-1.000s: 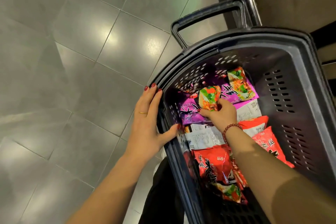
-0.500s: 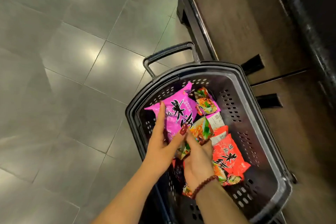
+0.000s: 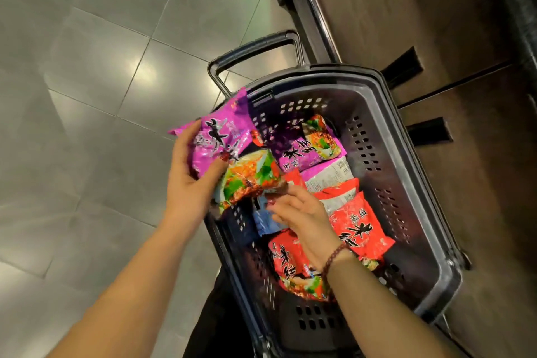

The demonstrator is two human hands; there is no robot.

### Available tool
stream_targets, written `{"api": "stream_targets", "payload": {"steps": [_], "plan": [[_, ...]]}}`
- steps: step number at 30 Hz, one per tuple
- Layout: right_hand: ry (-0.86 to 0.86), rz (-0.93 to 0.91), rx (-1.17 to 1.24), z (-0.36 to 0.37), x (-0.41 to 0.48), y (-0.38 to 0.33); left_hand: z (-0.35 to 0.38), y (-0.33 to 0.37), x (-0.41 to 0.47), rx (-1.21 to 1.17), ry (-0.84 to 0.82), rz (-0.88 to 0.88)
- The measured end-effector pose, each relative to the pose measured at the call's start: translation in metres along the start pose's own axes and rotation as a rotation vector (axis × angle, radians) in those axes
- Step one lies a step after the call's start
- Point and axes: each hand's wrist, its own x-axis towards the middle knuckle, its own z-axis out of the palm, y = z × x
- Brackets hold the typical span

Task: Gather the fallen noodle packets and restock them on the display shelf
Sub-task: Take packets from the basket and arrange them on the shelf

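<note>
The purple noodle packet is up in the air over the left edge of the black basket — the left hand has its fingers and thumb curled round it. The right hand is half curled, fingertips at the packet's bottom corner — I cannot tell if it holds on. Red packets lie inside the basket, which stands on grey floor tiles.

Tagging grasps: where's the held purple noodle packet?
Head view, centre-left: the glossy purple plastic noodle packet is held by the left hand over the black plastic basket's left rim, right hand at its lower edge.
</note>
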Motion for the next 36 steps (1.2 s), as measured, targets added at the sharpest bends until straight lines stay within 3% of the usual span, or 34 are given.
{"api": "stream_targets", "payload": {"steps": [5,9,16,22,27,30,36], "plan": [[0.220,-0.010,-0.073,-0.040,0.052,-0.015,-0.036,-0.008,-0.005,0.110,-0.053,-0.006],[0.241,-0.124,-0.311,-0.056,0.099,-0.038,-0.038,-0.016,-0.010,0.110,-0.070,-0.027],[0.009,-0.439,-1.541,-0.062,0.160,-0.074,-0.038,-0.027,-0.011,0.095,-0.039,0.037],[-0.012,-0.394,-2.109,-0.055,0.189,-0.065,-0.039,-0.039,-0.011,0.128,-0.003,0.081],[0.046,-0.367,-2.312,-0.047,0.187,-0.066,-0.037,-0.041,-0.014,0.139,0.014,0.065],[0.035,-0.500,-2.484,-0.040,0.179,-0.068,-0.035,-0.040,-0.017,0.128,0.021,0.058],[0.098,-0.431,-2.233,-0.051,0.138,-0.064,-0.027,-0.034,-0.022,0.109,0.035,-0.005]]}}
